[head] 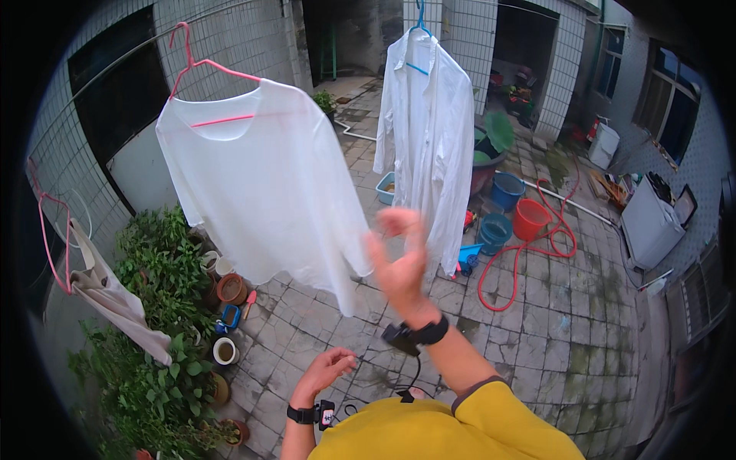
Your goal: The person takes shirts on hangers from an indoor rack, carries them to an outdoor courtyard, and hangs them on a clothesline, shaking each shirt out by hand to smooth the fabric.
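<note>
My right hand (pixel 399 259) is raised and blurred, its thumb and fingers curved apart with a gap between them. It is beside the sleeve end of a white long-sleeved top (pixel 259 178); whether they touch is unclear. That top hangs on a pink hanger (pixel 215 64) from a line. Behind my right hand, a white button-up shirt (pixel 428 132) hangs open at the front on a blue hanger (pixel 421 23). Low in front of my body, my left hand (pixel 329 368) is empty, with its fingers loosely bent. Both wrists wear black straps with small devices.
A beige garment (pixel 115 299) hangs from another pink hanger (pixel 43 224). Potted plants (pixel 164 345) line the left side. A red hose (pixel 517 253) loops over the paving near a red bucket (pixel 530 219) and blue bucket (pixel 507 191). A white appliance (pixel 650 224) stands right.
</note>
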Available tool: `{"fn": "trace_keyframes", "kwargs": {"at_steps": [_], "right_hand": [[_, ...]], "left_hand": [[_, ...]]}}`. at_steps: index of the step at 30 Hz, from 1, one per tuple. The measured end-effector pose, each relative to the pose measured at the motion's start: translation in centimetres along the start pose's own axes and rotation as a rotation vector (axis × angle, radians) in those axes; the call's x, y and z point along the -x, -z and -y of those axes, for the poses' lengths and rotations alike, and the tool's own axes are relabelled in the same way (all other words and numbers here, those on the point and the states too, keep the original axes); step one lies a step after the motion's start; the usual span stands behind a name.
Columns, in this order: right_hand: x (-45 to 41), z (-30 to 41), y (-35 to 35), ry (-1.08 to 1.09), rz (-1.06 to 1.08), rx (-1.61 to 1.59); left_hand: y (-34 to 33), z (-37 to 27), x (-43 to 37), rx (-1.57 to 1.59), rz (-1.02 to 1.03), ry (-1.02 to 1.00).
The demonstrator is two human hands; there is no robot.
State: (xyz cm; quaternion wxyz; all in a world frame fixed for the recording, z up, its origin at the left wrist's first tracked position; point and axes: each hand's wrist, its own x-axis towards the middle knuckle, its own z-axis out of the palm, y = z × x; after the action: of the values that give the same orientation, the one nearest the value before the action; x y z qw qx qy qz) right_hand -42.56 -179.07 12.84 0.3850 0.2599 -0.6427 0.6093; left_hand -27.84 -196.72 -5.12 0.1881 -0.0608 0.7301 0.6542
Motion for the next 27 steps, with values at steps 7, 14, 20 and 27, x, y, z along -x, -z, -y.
{"fn": "trace_keyframes", "kwargs": {"at_steps": [7, 14, 20, 27], "right_hand": [[-6.0, -19.9, 12.5, -0.319, -0.15, 0.717], [-8.0, -25.2, 16.2, -0.432, -0.056, 0.171], [-8.2, -23.5, 19.5, -0.476, -0.006, -0.019], [-8.6, -21.6, 22.7, -0.473, 0.085, 0.132]], "left_hand": [[-7.9, -3.6, -8.6, -0.183, 0.321, -0.072], [-10.5, -8.2, -14.0, -0.293, 0.277, -0.239], [-10.0, -15.3, -21.2, -0.255, -0.198, -0.545], [-8.1, -30.5, -34.8, 0.003, -0.592, -0.947]]}}
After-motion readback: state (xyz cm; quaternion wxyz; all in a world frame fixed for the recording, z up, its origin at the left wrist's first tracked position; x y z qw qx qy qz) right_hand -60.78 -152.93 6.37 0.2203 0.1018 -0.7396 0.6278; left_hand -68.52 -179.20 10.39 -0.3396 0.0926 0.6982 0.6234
